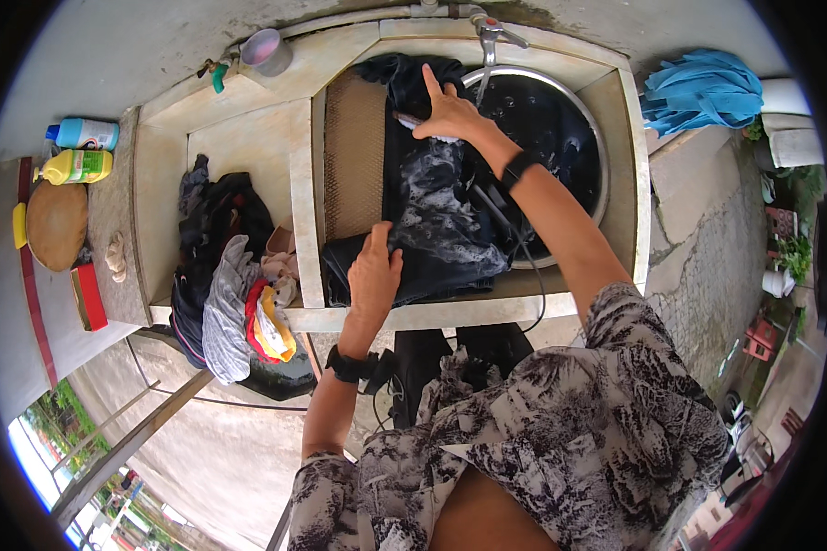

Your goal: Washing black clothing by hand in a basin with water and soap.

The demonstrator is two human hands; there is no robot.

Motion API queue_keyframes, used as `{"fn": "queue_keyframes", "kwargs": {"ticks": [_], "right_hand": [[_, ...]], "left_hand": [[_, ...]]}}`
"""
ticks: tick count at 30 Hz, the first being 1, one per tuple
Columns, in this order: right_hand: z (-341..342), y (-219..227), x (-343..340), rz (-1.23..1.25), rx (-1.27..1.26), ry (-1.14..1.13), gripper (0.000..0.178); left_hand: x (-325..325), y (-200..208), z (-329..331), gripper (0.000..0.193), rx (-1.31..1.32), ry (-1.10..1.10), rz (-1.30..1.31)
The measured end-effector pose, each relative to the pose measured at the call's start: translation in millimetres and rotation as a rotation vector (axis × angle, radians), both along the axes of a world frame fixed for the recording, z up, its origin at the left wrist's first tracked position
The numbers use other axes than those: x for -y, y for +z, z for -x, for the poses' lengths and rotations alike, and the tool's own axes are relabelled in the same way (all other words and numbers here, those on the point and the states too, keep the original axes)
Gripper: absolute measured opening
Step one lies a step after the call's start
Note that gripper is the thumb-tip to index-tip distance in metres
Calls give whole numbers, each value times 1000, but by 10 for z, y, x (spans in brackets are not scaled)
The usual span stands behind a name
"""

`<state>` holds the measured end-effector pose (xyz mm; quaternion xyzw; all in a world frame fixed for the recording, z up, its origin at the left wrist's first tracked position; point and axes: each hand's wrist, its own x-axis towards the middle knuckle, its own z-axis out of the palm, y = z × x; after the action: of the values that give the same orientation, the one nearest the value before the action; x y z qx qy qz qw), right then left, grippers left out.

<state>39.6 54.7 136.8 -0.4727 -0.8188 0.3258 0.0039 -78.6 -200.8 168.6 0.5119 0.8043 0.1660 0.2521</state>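
Left hand [375, 271], right hand [448, 115] on soapy dark garment [436, 207], running tap [491, 35]

A home's outdoor laundry area is suggested by a tiled sink [305, 207] with a tap [490, 35] at its far edge, soapy dark clothing [436, 202] inside, bottles [76, 167] by its far left corner and paved ground [708, 230] beyond its right edge.

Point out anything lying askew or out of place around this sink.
The grey garment and red-and-yellow cloth look askew: they droop over the front edge of the left sink compartment, hanging partly outside it.
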Motion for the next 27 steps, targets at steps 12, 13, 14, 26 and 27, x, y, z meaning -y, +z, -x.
{"fn": "queue_keyframes", "kwargs": {"ticks": [12, 13, 14, 26, 27], "right_hand": [[450, 69, 76, -386, -321, -159, 78], [526, 29, 91, -376, -318, -163, 78], [601, -46, 59, -436, -305, -136, 77], [-583, -724, 249, -130, -78, -422, 82], [-714, -867, 273, -76, 4, -415, 79]], "left_hand": [[357, 209, 134, 43, 78, 82, -275], [357, 179, 145, 40, 79, 112, -268], [328, 117, 171, 40, 80, 109, -263], [155, 87, 140, 60, -219, 30, -71], [120, 148, 86, 61, -281, -161, -166]]}}
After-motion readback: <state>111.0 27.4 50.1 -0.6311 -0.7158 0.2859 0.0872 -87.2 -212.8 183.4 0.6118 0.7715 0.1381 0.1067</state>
